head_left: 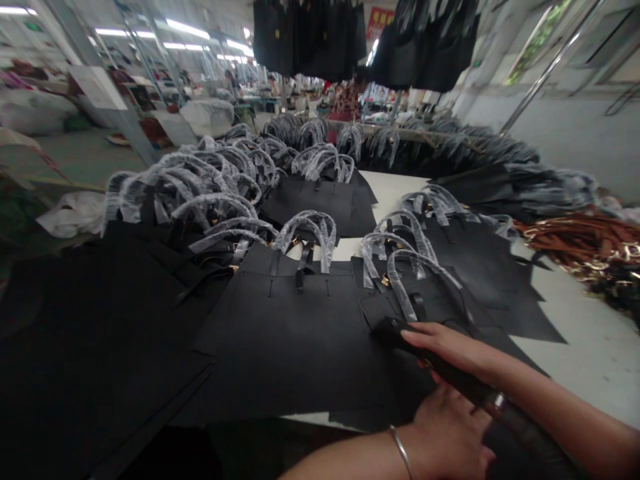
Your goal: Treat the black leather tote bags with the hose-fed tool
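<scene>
My right hand (450, 350) reaches in from the lower right. Its fingers lie wrapped over the top of a long black rod-like tool (393, 331) with a metal ring (496, 401) partway down it. The tool's tip rests on a flat black bag (280, 333) with plastic-wrapped handles (313, 230). My left hand (447, 433), a thin bangle (403, 451) on its wrist, sits just below the tool. Its fingers run under the tool and are hidden.
Many black bags with wrapped handles (210, 180) cover the white table (590, 353), stacked at left and back. Brown straps with gold buckles (585, 240) lie at the right. Dark bags hang overhead (310, 33). People work in the far background.
</scene>
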A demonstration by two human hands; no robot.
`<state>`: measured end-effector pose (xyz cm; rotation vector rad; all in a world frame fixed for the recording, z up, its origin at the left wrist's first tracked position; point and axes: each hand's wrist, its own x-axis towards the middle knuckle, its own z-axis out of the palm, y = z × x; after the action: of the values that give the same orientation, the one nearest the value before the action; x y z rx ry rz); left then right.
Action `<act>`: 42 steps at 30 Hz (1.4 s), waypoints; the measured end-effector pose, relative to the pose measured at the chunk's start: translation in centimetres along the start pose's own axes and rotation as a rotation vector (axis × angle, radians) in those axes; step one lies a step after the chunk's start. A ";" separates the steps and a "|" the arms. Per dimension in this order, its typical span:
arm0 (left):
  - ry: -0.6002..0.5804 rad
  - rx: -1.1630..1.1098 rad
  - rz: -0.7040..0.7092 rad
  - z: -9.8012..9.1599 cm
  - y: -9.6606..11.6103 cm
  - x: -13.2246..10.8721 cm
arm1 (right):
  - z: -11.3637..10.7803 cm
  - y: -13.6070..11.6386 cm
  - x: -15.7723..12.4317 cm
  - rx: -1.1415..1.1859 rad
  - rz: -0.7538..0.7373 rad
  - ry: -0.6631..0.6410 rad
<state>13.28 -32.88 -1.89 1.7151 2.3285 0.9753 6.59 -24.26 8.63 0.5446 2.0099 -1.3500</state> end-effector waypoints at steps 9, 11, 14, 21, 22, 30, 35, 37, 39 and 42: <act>-0.030 0.005 0.024 -0.6 -0.1 0.0 | -1.6 0.6 -1.9 0.004 -0.160 0.221; -0.038 -0.025 0.008 -0.6 0.0 0.1 | -1.8 1.3 -2.5 0.016 -0.102 0.138; -0.011 -0.059 -0.010 -0.3 0.1 0.2 | -1.4 1.9 -2.4 0.042 -0.003 0.025; -0.047 -0.062 -0.070 0.3 0.0 0.1 | 0.3 -0.2 0.2 0.032 -0.086 0.026; -0.040 -0.054 -0.058 0.2 -0.1 0.2 | 0.2 -0.7 0.2 0.035 -0.122 0.060; -0.014 -0.006 -0.148 -1.1 -1.1 0.2 | -8.4 1.2 -8.3 0.182 -0.265 0.510; 0.010 0.068 -0.159 -1.4 -2.3 -0.2 | -9.5 10.2 -14.5 0.319 -0.062 0.626; -0.005 0.091 -0.151 -1.6 -2.6 -0.4 | -8.3 14.1 -16.0 0.375 0.019 0.610; -0.025 0.110 -0.142 -1.8 -2.7 -0.4 | -6.8 17.4 -17.2 0.443 0.068 0.608; -0.043 0.143 -0.133 -2.0 -2.7 -0.5 | -4.7 21.0 -18.1 0.581 0.137 0.652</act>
<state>10.32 -34.63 -1.90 1.5849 2.5011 0.7594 31.73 -11.55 8.97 1.5187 1.9664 -1.8335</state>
